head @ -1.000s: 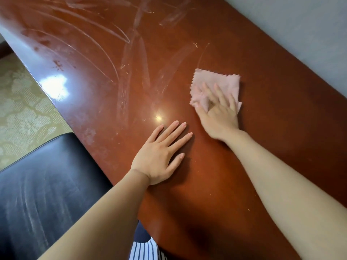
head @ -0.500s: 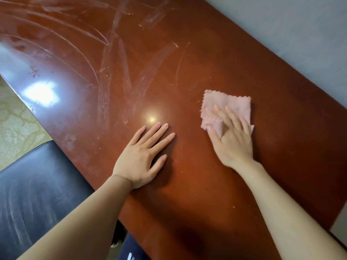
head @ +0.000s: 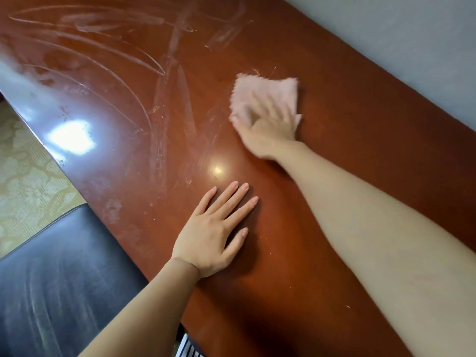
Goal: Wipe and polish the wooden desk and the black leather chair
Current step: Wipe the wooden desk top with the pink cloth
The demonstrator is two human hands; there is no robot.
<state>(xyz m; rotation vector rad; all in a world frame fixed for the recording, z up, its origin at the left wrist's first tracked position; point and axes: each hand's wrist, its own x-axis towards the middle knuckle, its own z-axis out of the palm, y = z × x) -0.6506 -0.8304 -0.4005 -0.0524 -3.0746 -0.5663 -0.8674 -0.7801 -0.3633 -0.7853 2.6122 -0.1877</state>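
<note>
Right hand (head: 268, 130), motion-blurred, fingers spread flat, presses pink zigzag-edged cloth (head: 262, 96) onto glossy reddish-brown wooden desk (head: 347, 163), likely for even wiping pressure. Left hand (head: 216, 228) lies flat, fingers straight, holding nothing, probably bracing. Black leather chair (head: 56, 279) lower left, beside desk edge.

A glossy reddish-brown wooden desk (head: 334, 155), smooth and reflective, carries pale hazy wipe streaks (head: 123, 63) across its far left. On it lies a soft pink cloth (head: 260, 95) with zigzag-cut edges. At near left, black leather chair (head: 56, 284) shows a dull sheen with faint whitish scuffs.
</note>
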